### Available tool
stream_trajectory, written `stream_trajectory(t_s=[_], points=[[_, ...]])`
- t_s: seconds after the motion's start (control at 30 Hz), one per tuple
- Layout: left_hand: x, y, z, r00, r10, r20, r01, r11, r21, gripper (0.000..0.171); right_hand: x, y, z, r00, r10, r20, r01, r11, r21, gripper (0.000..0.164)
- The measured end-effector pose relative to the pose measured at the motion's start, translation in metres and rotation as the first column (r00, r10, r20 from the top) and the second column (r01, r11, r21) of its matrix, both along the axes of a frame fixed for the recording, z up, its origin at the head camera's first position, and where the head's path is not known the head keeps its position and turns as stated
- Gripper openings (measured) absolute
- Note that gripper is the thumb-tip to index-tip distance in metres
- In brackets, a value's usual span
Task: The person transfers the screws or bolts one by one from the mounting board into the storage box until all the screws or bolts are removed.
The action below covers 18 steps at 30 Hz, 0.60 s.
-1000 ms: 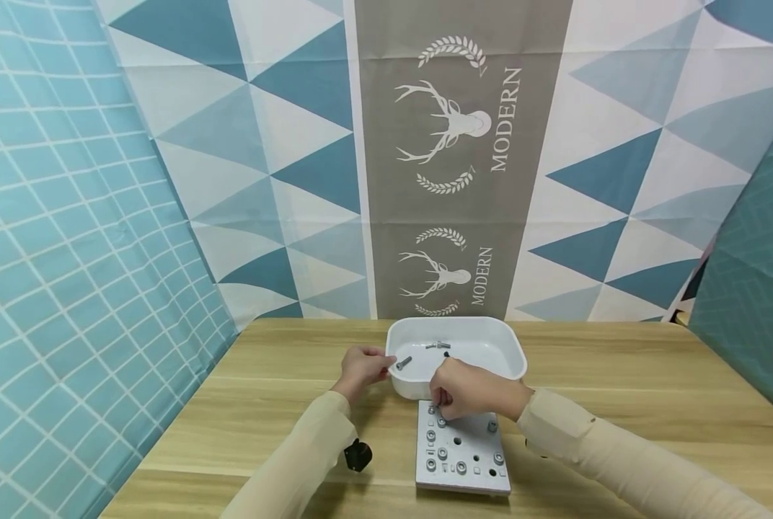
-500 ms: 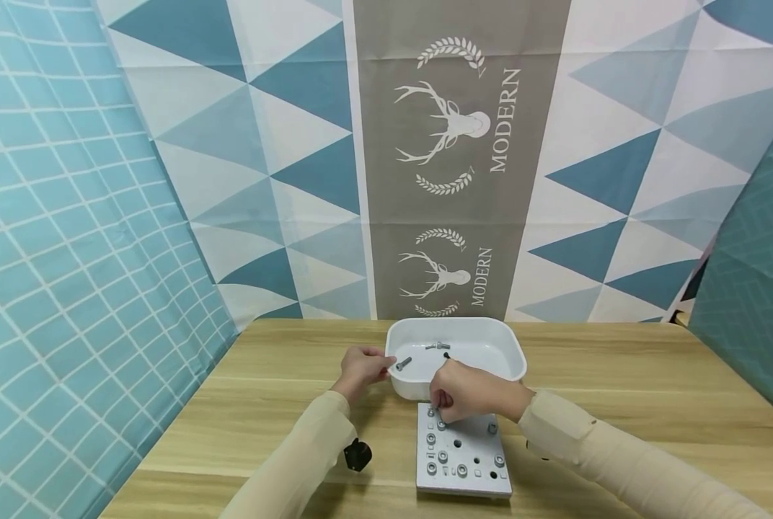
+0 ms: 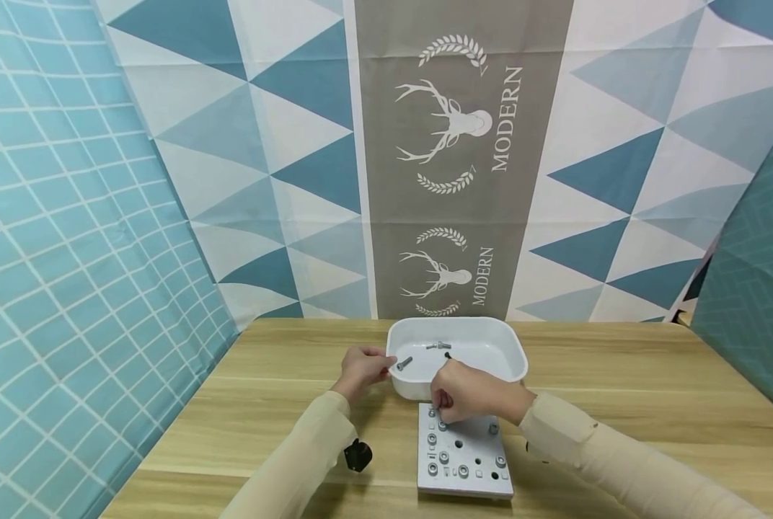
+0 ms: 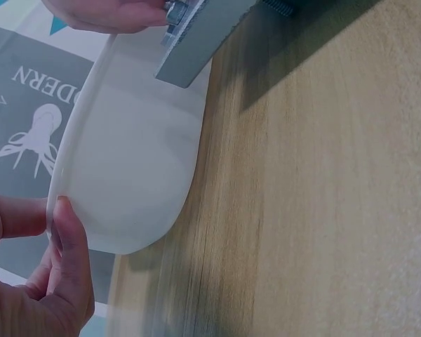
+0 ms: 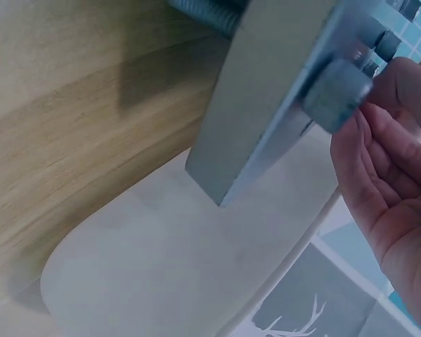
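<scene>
My left hand (image 3: 363,365) pinches the left rim of a white plastic tray (image 3: 409,387), thumb on one side and fingers on the other. In front of the tray, a silver metal plate (image 3: 467,448) carries several socket-head bolts and some open holes. My right hand (image 3: 461,389) is curled over its far left corner. In the left wrist view, those fingertips meet a bolt (image 4: 174,14) on the plate; the fingers partly hide it. A large bolt head (image 5: 338,95) stands close to the thumb in the right wrist view. Bolt threads (image 5: 209,14) protrude from the plate's underside.
Inside the tray lie a loose bolt (image 3: 404,363), small metal fasteners (image 3: 440,345) and a small dark piece (image 3: 448,355) just beyond the right hand. A black device (image 3: 358,455) sits at the left sleeve. Patterned cloth (image 3: 283,144) hangs behind the wooden table (image 3: 283,375).
The metal plate has shifted very slightly toward me. Both hands and the tray keep practically the same positions.
</scene>
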State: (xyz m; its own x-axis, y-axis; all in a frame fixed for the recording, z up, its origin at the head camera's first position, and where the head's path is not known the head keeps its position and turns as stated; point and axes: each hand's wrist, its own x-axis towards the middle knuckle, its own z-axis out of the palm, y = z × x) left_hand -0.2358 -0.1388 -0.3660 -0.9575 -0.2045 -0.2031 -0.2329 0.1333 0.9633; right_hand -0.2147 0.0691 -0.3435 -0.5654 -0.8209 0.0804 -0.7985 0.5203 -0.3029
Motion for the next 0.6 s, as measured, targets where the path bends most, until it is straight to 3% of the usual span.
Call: stream_trajectory(t_s=[0.23, 0.6], points=[[-0.001, 0.001, 0.0, 1.0, 0.003, -0.006, -0.003, 1.0, 0.005, 0.02, 0.001, -0.001, 0.005, 0.999, 0.02, -0.05, -0.02, 1.0, 0.001, 0.01], [0.001, 0.001, 0.001, 1.0, 0.002, 0.001, -0.002, 1.0, -0.012, 0.021, -0.006, 0.009, -0.003, 0.998, 0.022, 0.061, -0.015, 0.994, -0.106, 0.011]])
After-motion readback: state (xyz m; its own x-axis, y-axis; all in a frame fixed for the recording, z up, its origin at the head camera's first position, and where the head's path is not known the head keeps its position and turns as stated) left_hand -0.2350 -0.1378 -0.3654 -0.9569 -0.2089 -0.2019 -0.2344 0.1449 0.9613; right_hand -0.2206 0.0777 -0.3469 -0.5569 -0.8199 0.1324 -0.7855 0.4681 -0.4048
